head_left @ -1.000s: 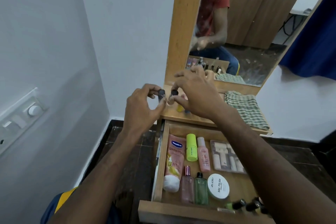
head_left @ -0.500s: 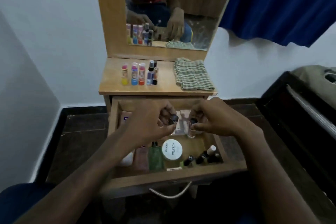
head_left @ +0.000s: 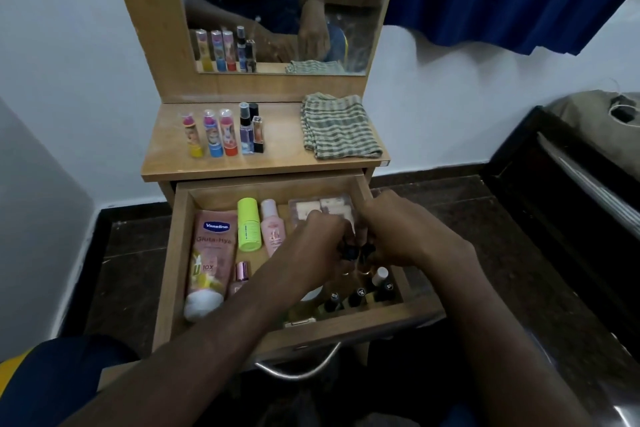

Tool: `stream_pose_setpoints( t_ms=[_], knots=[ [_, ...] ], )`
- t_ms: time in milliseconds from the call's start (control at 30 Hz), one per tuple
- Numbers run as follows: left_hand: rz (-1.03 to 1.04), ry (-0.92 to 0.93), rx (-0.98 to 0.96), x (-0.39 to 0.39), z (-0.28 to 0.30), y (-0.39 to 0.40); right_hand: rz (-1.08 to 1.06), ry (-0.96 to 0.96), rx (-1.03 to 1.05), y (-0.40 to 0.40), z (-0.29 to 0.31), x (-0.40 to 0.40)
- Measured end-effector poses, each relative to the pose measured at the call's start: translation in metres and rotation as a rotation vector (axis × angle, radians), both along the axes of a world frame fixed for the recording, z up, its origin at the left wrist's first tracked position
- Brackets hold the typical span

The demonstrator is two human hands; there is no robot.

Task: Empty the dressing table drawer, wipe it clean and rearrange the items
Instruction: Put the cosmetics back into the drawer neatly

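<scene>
Both hands meet low over the right half of the open wooden drawer (head_left: 173, 253). The left hand (head_left: 311, 246) pinches the black cap of a small bottle (head_left: 349, 252) between its fingertips, and the right hand (head_left: 401, 236) pinches a second small black-capped bottle (head_left: 367, 250) just beside it; the two caps nearly touch. The bodies of both bottles are mostly hidden under the fingers, so their colour cannot be told.

Just below the hands, against the drawer's front right corner, stands a cluster of small dark nail polish bottles (head_left: 356, 296), one with a white cap (head_left: 381, 274). Behind the hands lies a clear plastic case of pale squares (head_left: 320, 208). To the left lie a pink Vaseline tube with a white cap (head_left: 211, 260), a lime green cylindrical container (head_left: 248, 229), a pale pink bottle (head_left: 272, 229) and a small pink bottle with a rose metallic cap (head_left: 241, 274), partly covered by the left forearm.

On the wooden tabletop (head_left: 277, 156) above the drawer stand three tubes with yellow, blue and red bases (head_left: 211, 135), a small spray bottle (head_left: 246, 130) and a dark slim bottle (head_left: 258, 135) close together at the left. A folded green checked cloth (head_left: 339, 130) lies at the right. The mirror (head_left: 277, 7) behind reflects them.
</scene>
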State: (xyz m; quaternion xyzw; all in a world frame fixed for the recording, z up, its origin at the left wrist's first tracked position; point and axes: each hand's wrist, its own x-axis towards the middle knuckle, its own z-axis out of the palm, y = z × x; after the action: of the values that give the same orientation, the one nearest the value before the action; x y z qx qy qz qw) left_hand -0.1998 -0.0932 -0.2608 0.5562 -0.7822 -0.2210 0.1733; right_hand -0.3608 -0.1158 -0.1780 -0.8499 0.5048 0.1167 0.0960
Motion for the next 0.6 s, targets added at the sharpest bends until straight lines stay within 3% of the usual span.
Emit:
stream_pose_setpoints(
  t_ms=[200,400,600],
  knots=[
    [-0.054,0.077,0.023,-0.006,0.006,0.002,0.018,-0.025,0.046,-0.007,-0.003,-0.013],
    [-0.049,0.141,0.060,-0.013,0.012,0.012,-0.041,-0.219,-0.221,-0.016,-0.002,-0.025],
    [-0.029,0.157,0.090,-0.003,0.004,0.011,-0.012,-0.420,-0.287,-0.014,-0.003,-0.008]
  ],
)
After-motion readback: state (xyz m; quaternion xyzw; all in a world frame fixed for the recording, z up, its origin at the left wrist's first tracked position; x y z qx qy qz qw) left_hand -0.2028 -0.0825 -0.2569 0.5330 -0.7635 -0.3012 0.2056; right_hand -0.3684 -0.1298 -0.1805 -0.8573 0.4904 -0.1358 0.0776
